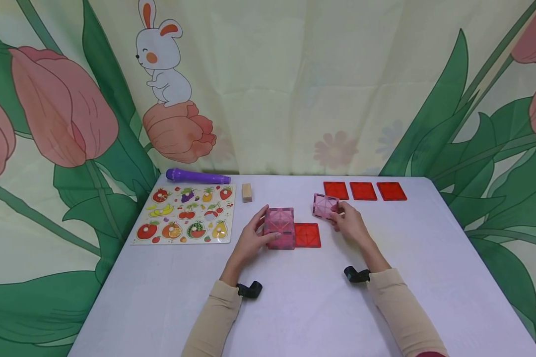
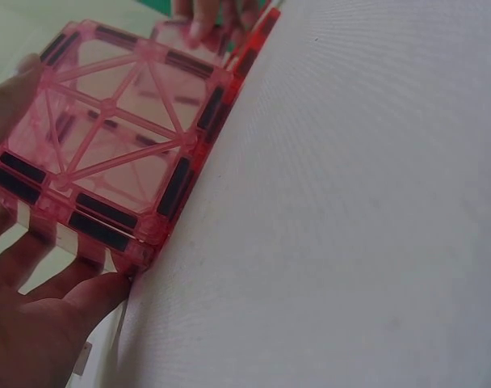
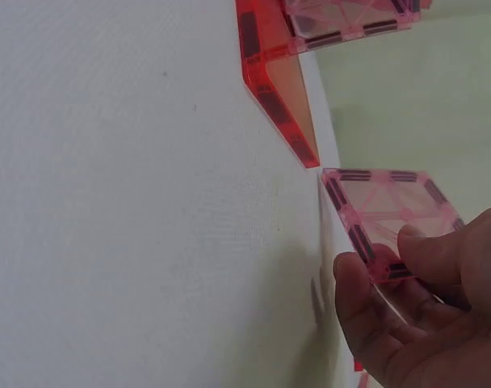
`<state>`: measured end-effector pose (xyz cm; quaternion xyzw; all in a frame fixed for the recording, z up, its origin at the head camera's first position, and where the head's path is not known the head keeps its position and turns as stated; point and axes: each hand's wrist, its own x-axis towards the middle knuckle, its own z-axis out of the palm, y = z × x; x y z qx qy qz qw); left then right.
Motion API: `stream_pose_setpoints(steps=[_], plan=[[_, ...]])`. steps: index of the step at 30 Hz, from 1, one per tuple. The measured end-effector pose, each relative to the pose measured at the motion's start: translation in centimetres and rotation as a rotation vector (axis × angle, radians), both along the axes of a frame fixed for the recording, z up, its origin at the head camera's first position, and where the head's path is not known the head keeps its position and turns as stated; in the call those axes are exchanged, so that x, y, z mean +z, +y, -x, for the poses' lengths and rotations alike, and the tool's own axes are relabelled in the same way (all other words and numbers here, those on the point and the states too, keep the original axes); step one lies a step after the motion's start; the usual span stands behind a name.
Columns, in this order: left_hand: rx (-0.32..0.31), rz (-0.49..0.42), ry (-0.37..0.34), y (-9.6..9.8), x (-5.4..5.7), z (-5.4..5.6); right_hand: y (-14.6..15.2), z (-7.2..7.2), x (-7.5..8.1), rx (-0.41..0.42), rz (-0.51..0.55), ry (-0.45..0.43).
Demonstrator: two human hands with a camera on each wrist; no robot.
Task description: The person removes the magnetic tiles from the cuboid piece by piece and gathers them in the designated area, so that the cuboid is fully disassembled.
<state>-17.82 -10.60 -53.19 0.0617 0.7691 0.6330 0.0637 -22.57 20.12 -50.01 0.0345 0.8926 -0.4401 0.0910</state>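
Observation:
A boxy build of translucent pink magnetic tiles stands on the white table. My left hand holds it from the left, thumb at the front and fingers along the side; the left wrist view shows its square face and dark edge magnets. Flat against the build's right side lies a red magnetic tile. Off to the right, my right hand pinches a single pink magnetic tile by its edge between thumb and fingers. In the right wrist view this pink tile is apart from the red one.
Three red tiles lie in a row at the back right. A fruit puzzle board sits at the left, with a purple microphone-shaped toy behind it. Between board and build stands a small wooden block. A printed curtain hangs behind.

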Motion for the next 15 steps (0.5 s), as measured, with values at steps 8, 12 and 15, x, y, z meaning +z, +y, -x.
stream_pose_setpoints(steps=[8,12,15], plan=[[-0.005,0.003,-0.006,-0.1,0.1,-0.1,1.2,-0.2,-0.3,-0.063,0.039,-0.04],[-0.006,0.012,-0.006,-0.1,0.0,0.0,1.8,-0.2,-0.2,-0.074,0.035,-0.047],[-0.008,0.016,-0.01,-0.1,0.0,0.0,2.3,-0.2,-0.2,-0.091,0.007,-0.042]])
